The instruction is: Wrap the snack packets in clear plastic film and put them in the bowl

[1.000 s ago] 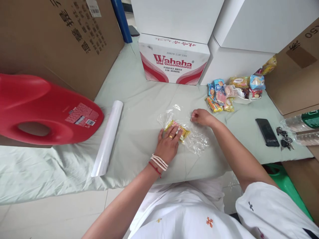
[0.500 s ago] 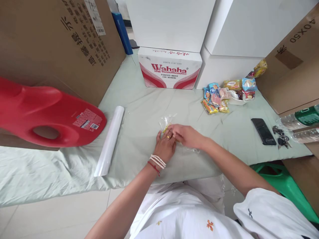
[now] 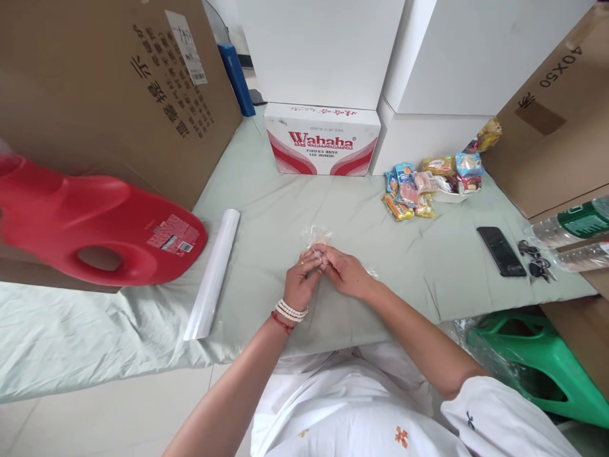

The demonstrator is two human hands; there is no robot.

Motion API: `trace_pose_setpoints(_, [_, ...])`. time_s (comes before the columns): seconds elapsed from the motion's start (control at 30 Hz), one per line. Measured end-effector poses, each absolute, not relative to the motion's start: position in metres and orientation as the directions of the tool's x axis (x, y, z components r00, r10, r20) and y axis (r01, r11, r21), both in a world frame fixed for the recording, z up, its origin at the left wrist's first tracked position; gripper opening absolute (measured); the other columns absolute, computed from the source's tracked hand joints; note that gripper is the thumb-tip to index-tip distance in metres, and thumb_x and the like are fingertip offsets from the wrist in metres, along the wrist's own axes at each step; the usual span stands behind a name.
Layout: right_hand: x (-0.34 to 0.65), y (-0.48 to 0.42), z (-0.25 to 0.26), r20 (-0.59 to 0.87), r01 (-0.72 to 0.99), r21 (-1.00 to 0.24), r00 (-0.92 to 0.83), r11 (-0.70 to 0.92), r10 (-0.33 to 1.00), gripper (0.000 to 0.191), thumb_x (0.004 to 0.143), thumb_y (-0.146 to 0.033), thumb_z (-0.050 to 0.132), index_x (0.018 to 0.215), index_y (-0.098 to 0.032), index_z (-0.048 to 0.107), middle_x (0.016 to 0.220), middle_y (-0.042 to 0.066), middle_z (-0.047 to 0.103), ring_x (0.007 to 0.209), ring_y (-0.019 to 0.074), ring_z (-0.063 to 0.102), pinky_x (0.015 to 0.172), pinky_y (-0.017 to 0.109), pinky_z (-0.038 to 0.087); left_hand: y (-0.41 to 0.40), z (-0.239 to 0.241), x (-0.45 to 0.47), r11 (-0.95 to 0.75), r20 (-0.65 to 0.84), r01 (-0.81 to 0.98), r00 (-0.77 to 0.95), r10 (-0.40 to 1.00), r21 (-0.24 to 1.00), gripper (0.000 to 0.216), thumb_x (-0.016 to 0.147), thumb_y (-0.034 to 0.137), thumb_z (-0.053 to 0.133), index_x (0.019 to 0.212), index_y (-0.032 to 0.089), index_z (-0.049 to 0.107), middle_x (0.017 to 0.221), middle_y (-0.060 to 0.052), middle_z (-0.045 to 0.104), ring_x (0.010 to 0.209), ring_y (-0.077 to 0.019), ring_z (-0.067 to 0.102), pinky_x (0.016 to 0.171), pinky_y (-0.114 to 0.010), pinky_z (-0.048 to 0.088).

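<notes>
My left hand [image 3: 302, 277], with a ring and white beaded bracelets, meets my right hand [image 3: 349, 273] over the middle of the cloth-covered table. Fingers of both hands are closed together on crinkled clear plastic film [image 3: 316, 235]. Its transparent edge sticks out beyond the fingertips, and another bit shows beside the right wrist. Whatever lies inside the film is mostly covered by my fingers. Left of my hands rests a roll of plastic film [image 3: 212, 276].
A red jug [image 3: 137, 222] lies at the left against a cardboard box [image 3: 109, 89]. Behind stands a Wahaha water carton [image 3: 323, 141]. Wrapped snacks [image 3: 406, 190], a black phone [image 3: 502, 251], keys [image 3: 538, 266] and bottles [image 3: 578, 222] are on the right. Below is a green stool [image 3: 547, 362].
My hands have come closer together, the right one turning and shifting slightly left and down. The film is more bunched, and the yellow seen under my fingers is now hidden. The view has shifted a little.
</notes>
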State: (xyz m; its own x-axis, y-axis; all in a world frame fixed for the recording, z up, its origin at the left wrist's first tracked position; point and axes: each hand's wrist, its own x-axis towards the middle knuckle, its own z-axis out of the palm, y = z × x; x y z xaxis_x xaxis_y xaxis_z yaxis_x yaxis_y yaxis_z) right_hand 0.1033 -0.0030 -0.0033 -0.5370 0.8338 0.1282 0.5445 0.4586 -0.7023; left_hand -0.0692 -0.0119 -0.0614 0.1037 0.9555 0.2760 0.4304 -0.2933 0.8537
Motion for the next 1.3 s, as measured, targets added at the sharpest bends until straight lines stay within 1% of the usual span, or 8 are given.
trace_pose_setpoints(0.27, [0.099,0.0,0.004,-0.008,0.799,-0.322,-0.538,0.507,0.843,0.036,0.103,-0.021,0.04,0.132,-0.025,0.061,0.163,0.005,0.044,0.128,0.0255,0.064,0.094,0.038,0.056,-0.026,-0.039,-0.072,-0.158,0.363,0.549,-0.286,0.887,0.82,0.025,0.096,0.031,0.048,0.106,0.022,0.069,0.115,-0.01,0.075,0.123,-0.0246,0.064,0.11,-0.049,0.051])
trace_pose_setpoints(0.47, [0.087,0.002,0.004,-0.084,0.795,-0.111,-0.605,0.596,0.791,0.046,0.094,-0.01,0.045,0.134,-0.021,0.066,0.157,0.014,0.049,0.115,0.0311,0.07,0.087,0.042,0.053,0.014,-0.021,-0.05,-0.004,0.331,0.701,-0.331,0.884,0.713,0.077,0.075,0.053,0.078,0.137,0.017,0.051,0.143,-0.022,0.055,0.143,-0.0392,0.043,0.117,-0.057,0.041])
trace_pose_setpoints(0.57, [0.086,0.003,0.005,-0.103,0.777,-0.057,-0.629,0.626,0.771,0.043,0.092,-0.008,0.046,0.127,-0.016,0.07,0.149,0.02,0.057,0.113,0.0326,0.07,0.084,0.043,0.052,0.031,-0.021,-0.042,-0.021,0.341,0.755,-0.271,0.9,0.656,0.04,0.079,0.044,0.075,0.111,0.022,0.066,0.143,-0.016,0.056,0.15,-0.0398,0.034,0.118,-0.06,0.037])
trace_pose_setpoints(0.63, [0.089,0.004,0.005,-0.08,0.772,-0.05,-0.636,0.634,0.768,0.042,0.095,-0.01,0.044,0.128,-0.018,0.068,0.154,0.017,0.053,0.108,0.0307,0.072,0.083,0.042,0.053,0.037,-0.024,-0.048,-0.038,0.337,0.754,-0.247,0.908,0.655,0.013,0.085,0.035,0.066,0.088,0.023,0.068,0.134,-0.013,0.061,0.149,-0.0366,0.035,0.118,-0.058,0.038])
trace_pose_setpoints(0.8, [0.101,0.005,0.003,-0.031,0.774,-0.119,-0.629,0.622,0.777,0.034,0.101,-0.015,0.041,0.121,-0.021,0.067,0.165,0.007,0.039,0.105,0.026,0.072,0.084,0.039,0.053,0.041,-0.038,-0.089,0.124,0.215,0.693,-0.382,0.899,0.711,0.012,0.083,0.029,0.06,0.077,0.02,0.066,0.104,-0.016,0.066,0.123,-0.0346,0.056,0.114,-0.054,0.041])
trace_pose_setpoints(1.0, [0.107,0.006,-0.003,-0.004,0.741,-0.164,-0.661,0.651,0.751,0.029,0.102,-0.016,0.042,0.114,-0.022,0.067,0.165,0.003,0.039,0.106,0.0249,0.072,0.085,0.038,0.053,0.048,-0.037,-0.113,0.248,0.095,0.585,-0.492,0.865,0.772,0.042,0.09,0.044,0.054,0.12,0.016,0.064,0.121,-0.017,0.068,0.126,-0.0338,0.057,0.115,-0.052,0.039])
trace_pose_setpoints(1.13, [0.107,0.008,-0.008,0.002,0.727,-0.177,-0.674,0.664,0.738,0.027,0.102,-0.015,0.045,0.113,-0.023,0.068,0.163,0.004,0.043,0.105,0.0238,0.072,0.088,0.038,0.053,0.051,-0.027,-0.099,0.24,-0.022,0.603,-0.346,0.938,0.761,0.064,0.09,0.058,0.052,0.138,0.016,0.055,0.118,-0.014,0.073,0.126,-0.0338,0.058,0.111,-0.048,0.041])
trace_pose_setpoints(1.3, [0.117,0.007,-0.011,0.129,0.653,-0.329,-0.685,0.683,0.717,0.025,0.104,-0.018,0.044,0.111,-0.022,0.068,0.167,0.005,0.036,0.123,0.0253,0.066,0.095,0.04,0.055,0.038,-0.026,-0.086,0.129,-0.05,0.628,-0.143,0.989,0.767,0.034,0.088,0.048,0.051,0.094,0.019,0.068,0.078,-0.003,0.069,0.076,-0.0203,0.063,0.076,-0.031,0.048])
